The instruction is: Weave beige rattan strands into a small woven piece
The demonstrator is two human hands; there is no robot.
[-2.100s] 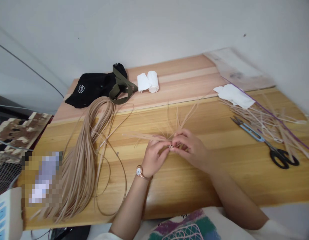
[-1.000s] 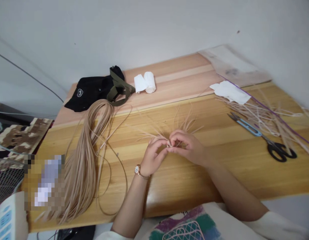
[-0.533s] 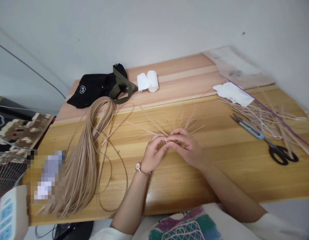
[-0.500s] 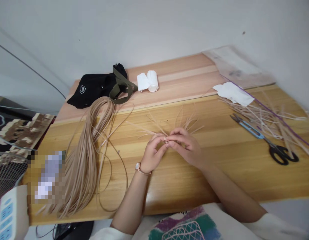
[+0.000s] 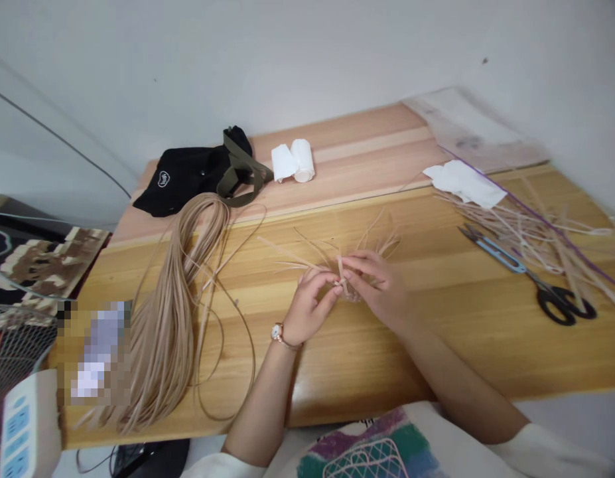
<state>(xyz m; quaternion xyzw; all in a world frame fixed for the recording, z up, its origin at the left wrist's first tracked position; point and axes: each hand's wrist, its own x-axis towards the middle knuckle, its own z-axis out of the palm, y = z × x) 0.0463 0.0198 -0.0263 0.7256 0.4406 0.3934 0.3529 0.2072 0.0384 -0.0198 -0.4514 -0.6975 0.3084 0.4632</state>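
Observation:
A small woven piece of beige cane strips (image 5: 343, 284) is between my hands, its loose ends fanning out behind them over the table. My left hand (image 5: 314, 302) wears a wristwatch and pinches the left side of the piece between thumb and fingers. On the other side, my right hand (image 5: 379, 289) has its fingers closed at the weave, by a strip that stands up. The part under my right fingers is hidden. To the left lies a thick bundle of long beige cane strips (image 5: 170, 332), with a few loops trailing toward my left arm.
Scissors with black handles (image 5: 523, 272) lie at the right, beside loose strip offcuts (image 5: 516, 229) and a crumpled white tissue (image 5: 466, 184). At the back are a black bag (image 5: 192, 176) and a white paper roll (image 5: 302, 159). A power strip (image 5: 31, 425) stands front left.
My right hand has shifted slightly right, away from my left fingertips. A strip now stands up between the hands, and more of the weave shows.

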